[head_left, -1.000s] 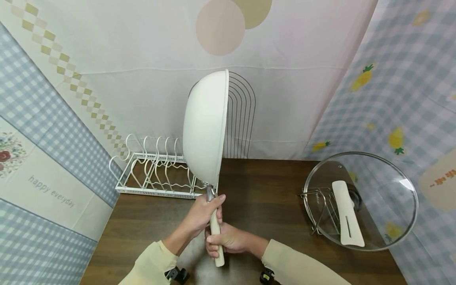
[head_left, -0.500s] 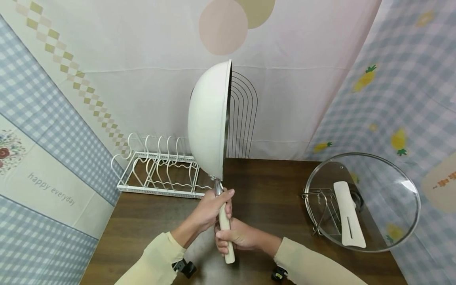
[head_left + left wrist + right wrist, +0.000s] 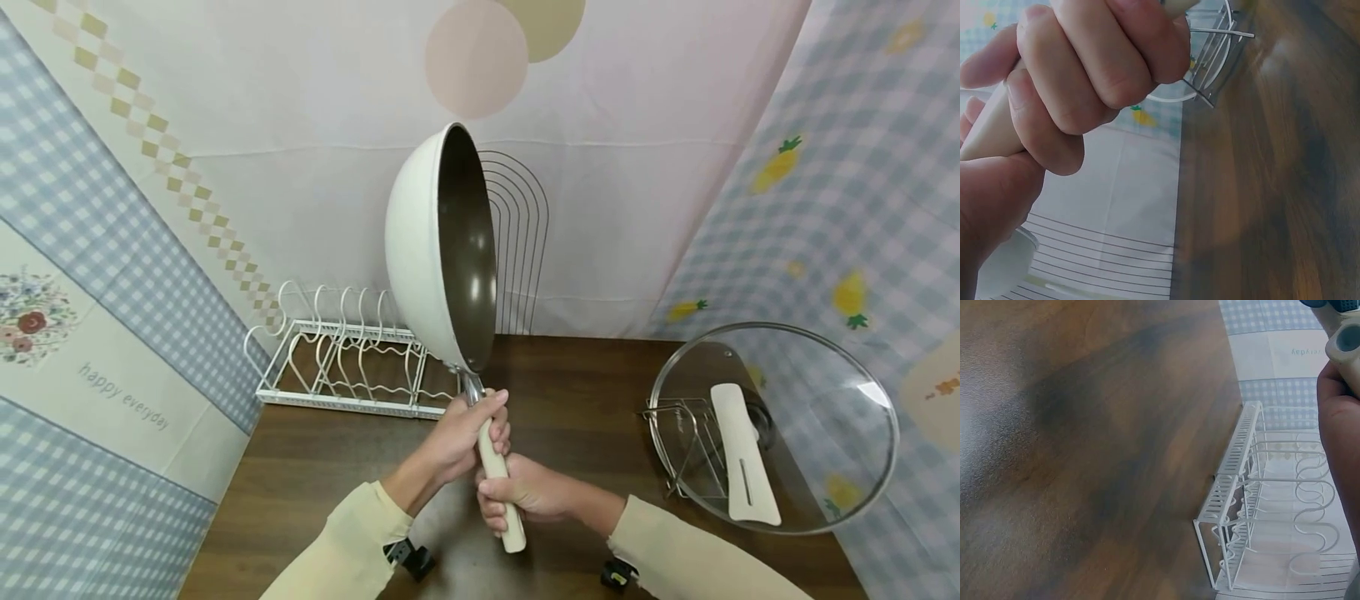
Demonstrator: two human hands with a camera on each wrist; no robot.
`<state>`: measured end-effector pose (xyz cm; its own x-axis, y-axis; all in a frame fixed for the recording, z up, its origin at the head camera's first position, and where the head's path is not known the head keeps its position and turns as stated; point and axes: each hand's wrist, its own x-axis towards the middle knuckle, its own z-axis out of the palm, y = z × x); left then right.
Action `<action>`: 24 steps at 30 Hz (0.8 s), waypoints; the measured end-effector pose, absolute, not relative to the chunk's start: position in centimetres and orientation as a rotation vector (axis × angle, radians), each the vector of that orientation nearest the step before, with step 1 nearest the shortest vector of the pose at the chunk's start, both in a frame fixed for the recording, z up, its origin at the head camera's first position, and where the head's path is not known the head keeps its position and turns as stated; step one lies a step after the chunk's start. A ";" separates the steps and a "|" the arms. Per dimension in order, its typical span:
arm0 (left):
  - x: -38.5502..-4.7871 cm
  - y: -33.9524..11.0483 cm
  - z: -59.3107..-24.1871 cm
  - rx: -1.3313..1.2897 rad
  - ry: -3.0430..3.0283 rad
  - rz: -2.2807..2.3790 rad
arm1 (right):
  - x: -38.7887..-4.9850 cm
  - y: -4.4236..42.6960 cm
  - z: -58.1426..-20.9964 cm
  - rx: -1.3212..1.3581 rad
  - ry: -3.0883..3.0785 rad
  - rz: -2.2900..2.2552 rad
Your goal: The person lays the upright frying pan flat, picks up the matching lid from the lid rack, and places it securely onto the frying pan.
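Note:
A white wok [image 3: 420, 250] with a dark inside is held up on its side, its opening turned to the right in the head view. Both hands grip its cream handle [image 3: 491, 450]. My left hand [image 3: 461, 437] holds the upper part, close to the metal joint at the bowl. Lower down, my right hand [image 3: 525, 492] wraps the handle near its end, which sticks out below the fist. In the right wrist view the hollow handle end [image 3: 1346, 344] shows beside the right hand [image 3: 1342, 431]. Part of the wok's bowl hides the right end of the rack behind it.
A white metal rack [image 3: 337, 402] with curved dividers stands at the back left of the wooden table [image 3: 585, 400]. On the right, a large glass lid [image 3: 832, 433] leans in a wire stand [image 3: 693, 446], with a cream slotted piece [image 3: 746, 458] at its middle. Patterned cloth walls enclose the table.
The wok has turned so that its dark inside faces more toward the camera. Both hands have shifted to the right with the handle, keeping their grip.

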<state>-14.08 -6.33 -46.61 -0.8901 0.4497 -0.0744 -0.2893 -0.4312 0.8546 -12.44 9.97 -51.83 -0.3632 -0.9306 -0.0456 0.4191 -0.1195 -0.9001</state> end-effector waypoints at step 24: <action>-13.8 -4.5 -46.8 0.258 1.053 2.355 | -11.3 12.4 -49.5 -0.572 1.128 -1.625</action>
<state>-13.83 -4.52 -46.77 -0.8347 0.5490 -0.0446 -0.3991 -0.5471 0.7358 -11.32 12.42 -49.54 -0.3562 -0.9203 -0.1616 0.4732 -0.0285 -0.8805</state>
